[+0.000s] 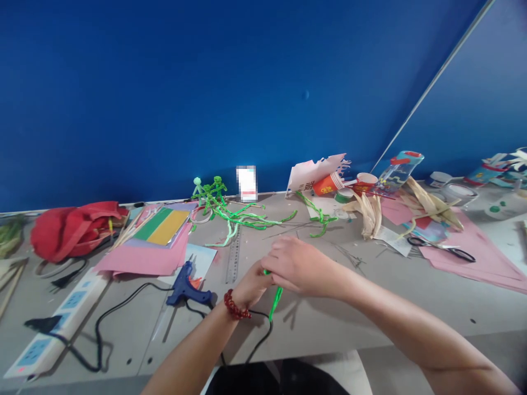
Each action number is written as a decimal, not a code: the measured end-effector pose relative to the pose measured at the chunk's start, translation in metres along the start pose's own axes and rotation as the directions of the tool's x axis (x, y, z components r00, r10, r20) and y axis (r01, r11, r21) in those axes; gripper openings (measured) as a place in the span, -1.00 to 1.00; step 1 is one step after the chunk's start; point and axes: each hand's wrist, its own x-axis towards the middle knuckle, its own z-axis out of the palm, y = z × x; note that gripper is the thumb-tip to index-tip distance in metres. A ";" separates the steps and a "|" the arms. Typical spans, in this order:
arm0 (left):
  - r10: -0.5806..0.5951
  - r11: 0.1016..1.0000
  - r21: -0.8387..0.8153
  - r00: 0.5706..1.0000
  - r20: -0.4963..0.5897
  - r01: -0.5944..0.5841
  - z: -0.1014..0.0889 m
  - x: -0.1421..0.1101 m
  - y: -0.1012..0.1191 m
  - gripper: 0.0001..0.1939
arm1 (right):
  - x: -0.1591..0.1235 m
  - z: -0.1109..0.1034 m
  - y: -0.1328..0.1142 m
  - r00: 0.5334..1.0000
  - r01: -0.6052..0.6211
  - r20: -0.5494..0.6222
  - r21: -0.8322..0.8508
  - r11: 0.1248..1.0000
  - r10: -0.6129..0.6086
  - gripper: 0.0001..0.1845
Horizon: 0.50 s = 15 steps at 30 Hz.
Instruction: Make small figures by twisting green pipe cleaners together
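Both my hands meet over the grey table, just in front of me. My left hand, with a red bead bracelet on the wrist, is closed around a green pipe cleaner whose end sticks out downward. My right hand covers the upper part of the same green pipe cleaner with its fingers curled over it. A blue glue gun lies just left of my left wrist, its black cord running under my forearm.
Loose green pipe cleaners and small green figures lie at the back. Pink paper with coloured sheets, a metal ruler, a power strip and a red bag are on the left; scissors, husks and cups on the right.
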 end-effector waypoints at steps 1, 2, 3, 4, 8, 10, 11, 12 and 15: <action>0.007 0.999 -0.032 1.000 -0.021 -0.008 0.000 0.001 0.001 -0.78 | -0.004 0.002 -0.003 0.999 0.008 -0.053 -0.015 1.000 -0.009 -0.88; 0.012 0.997 -0.075 0.999 -0.041 -0.015 0.001 0.001 0.002 -0.79 | -0.008 0.003 -0.006 0.994 0.008 -0.105 -0.026 1.000 -0.010 -0.85; 0.020 0.992 -0.122 0.998 -0.059 -0.027 0.001 0.001 0.004 -0.79 | -0.012 0.005 -0.009 0.987 0.007 -0.160 -0.032 0.999 -0.012 -0.80; 0.034 0.985 -0.166 0.997 -0.076 -0.046 0.002 0.002 0.005 -0.78 | -0.017 0.007 -0.011 0.976 0.006 -0.215 -0.030 1.000 -0.013 -0.76; 0.106 0.960 -0.243 0.985 -0.136 -0.137 0.004 0.001 0.009 -0.73 | -0.037 0.022 -0.015 0.898 -0.064 -0.429 0.077 0.995 0.091 -0.76; 0.127 0.958 -0.239 0.982 -0.142 -0.158 0.005 0.001 0.009 -0.72 | -0.045 0.032 -0.016 0.853 -0.086 -0.493 0.190 0.978 0.171 -0.73; 0.136 0.957 -0.238 0.981 -0.135 -0.165 0.005 0.001 0.009 -0.72 | -0.048 0.037 -0.017 0.834 -0.079 -0.514 0.250 0.965 0.201 -0.72; 0.145 0.956 -0.239 0.981 -0.128 -0.172 0.006 0.000 0.009 -0.72 | -0.050 0.041 -0.017 0.817 -0.067 -0.529 0.309 0.949 0.230 -0.71; 0.160 0.950 -0.255 0.982 -0.099 -0.180 0.006 -0.001 0.010 -0.74 | -0.054 0.050 -0.017 0.774 -0.044 -0.552 0.440 0.897 0.309 -0.73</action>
